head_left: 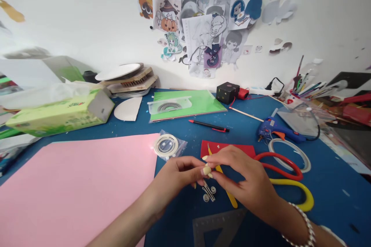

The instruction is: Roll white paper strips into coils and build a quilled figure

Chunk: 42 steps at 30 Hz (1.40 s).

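- Found at left hand [181, 175] and right hand [246, 177]: thumbs and fingers closed in a pinch, tips meeting, apparently on a small piece; cannot tell its form, being covered by fingers.
- Noted just below the fingertips: coil [208, 192], pale, with rolled ends; cannot tell whether touching fingers or only lying on table [174, 220].
- Judged main risk: crushing or unrolling of the small piece, from too hard or uneven a pinch.
- Also possible: dropping it, from parting the fingertips too soon; knocking the coil, from lowering either hand.
- Noted as obstruction: tweezers [230, 196], aslant beside the coil, partly under right hand; liable to be nudged against it.
- Seen by the right wrist: scissors [309, 200], with red and yellow loops, partly covered; liable to catch bracelet [309, 227].
- Seen nearer, below the coil: set square [199, 222].
- Seen beyond the hands: red paper [205, 148], pen [208, 125], bagged roll [159, 146].
- Seen farther right: ring [305, 162] beside glue gun [278, 129].
- Seen left, beneath left forearm in view: pink sheet [87, 185].
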Each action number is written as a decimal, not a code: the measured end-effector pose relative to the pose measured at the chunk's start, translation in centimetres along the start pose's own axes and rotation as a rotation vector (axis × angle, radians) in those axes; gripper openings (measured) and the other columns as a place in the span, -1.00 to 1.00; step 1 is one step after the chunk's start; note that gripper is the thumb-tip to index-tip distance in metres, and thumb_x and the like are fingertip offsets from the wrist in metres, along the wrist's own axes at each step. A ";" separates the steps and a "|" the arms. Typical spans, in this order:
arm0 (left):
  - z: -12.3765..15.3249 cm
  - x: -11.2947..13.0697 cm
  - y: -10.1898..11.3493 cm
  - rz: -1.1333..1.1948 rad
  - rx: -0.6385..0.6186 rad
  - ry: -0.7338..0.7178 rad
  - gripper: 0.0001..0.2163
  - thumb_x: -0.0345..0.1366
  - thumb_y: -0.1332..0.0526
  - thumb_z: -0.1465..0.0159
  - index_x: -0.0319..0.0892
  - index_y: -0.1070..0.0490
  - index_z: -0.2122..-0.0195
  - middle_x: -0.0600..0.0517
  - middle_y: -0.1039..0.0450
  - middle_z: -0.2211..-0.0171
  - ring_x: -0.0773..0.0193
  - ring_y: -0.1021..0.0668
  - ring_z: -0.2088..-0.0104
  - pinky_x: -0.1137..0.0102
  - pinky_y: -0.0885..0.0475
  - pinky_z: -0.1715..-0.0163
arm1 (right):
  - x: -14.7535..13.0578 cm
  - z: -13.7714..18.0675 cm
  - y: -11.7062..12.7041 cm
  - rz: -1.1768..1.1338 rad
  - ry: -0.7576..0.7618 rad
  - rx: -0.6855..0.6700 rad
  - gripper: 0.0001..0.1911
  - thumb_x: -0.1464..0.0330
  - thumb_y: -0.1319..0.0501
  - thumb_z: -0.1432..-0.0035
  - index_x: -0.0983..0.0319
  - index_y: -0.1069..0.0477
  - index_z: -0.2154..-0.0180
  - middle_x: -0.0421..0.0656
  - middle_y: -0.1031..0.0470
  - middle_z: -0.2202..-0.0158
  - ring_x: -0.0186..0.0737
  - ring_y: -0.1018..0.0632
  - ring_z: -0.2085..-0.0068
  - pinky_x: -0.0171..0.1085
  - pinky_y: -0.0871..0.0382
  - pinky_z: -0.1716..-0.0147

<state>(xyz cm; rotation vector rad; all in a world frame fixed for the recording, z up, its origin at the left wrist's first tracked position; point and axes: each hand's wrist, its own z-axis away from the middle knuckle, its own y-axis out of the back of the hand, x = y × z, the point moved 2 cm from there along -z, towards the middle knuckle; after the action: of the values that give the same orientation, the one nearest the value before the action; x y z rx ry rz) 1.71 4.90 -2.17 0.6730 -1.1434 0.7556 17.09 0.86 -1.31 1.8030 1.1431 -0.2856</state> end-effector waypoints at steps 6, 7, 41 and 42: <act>-0.2 0.4 0.7 -0.236 0.103 -0.172 -0.88 -0.24 -0.23 -0.08 -0.16 -0.51 0.47 0.02 -0.46 0.49 0.24 -0.46 0.43 0.40 -0.30 0.40 | 0.4 -0.4 0.8 -0.012 -0.095 0.043 -0.71 0.49 -0.14 -0.06 0.13 -0.31 0.14 -0.25 -0.48 0.27 -0.34 -0.47 0.21 -0.33 -0.32 0.14; -0.1 0.5 0.8 -0.286 0.108 -0.220 -0.89 -0.25 -0.24 -0.08 -0.15 -0.53 0.46 0.01 -0.46 0.46 0.23 -0.46 0.40 0.39 -0.29 0.37 | 0.4 -0.5 1.1 -0.008 -0.123 0.073 -0.73 0.48 -0.13 -0.08 0.13 -0.31 0.14 -0.25 -0.48 0.28 -0.35 -0.48 0.23 -0.34 -0.34 0.17; 0.0 -2.5 0.5 -0.905 0.046 -0.791 -0.81 -0.41 -0.15 -0.19 -0.03 -0.48 0.24 0.00 -0.45 0.36 0.23 -0.43 0.37 0.33 -0.30 0.42 | 1.5 2.5 1.6 -0.041 -0.167 -0.092 -0.69 0.57 -0.08 -0.03 0.11 -0.33 0.22 -0.31 -0.50 0.32 -0.42 -0.51 0.31 -0.47 -0.34 0.32; 0.0 -2.5 0.5 -0.909 0.043 -0.781 -0.81 -0.41 -0.14 -0.19 -0.02 -0.47 0.23 0.01 -0.44 0.35 0.23 -0.42 0.36 0.33 -0.30 0.41 | 1.5 2.5 1.6 -0.048 -0.172 -0.094 -0.69 0.57 -0.08 -0.03 0.11 -0.34 0.21 -0.31 -0.50 0.32 -0.43 -0.51 0.31 -0.47 -0.34 0.31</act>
<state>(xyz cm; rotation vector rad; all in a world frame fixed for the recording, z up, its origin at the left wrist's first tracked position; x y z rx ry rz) 0.70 4.75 -4.56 1.4544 -1.3176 -0.3031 19.88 -0.50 -2.64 1.6372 1.0618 -0.4016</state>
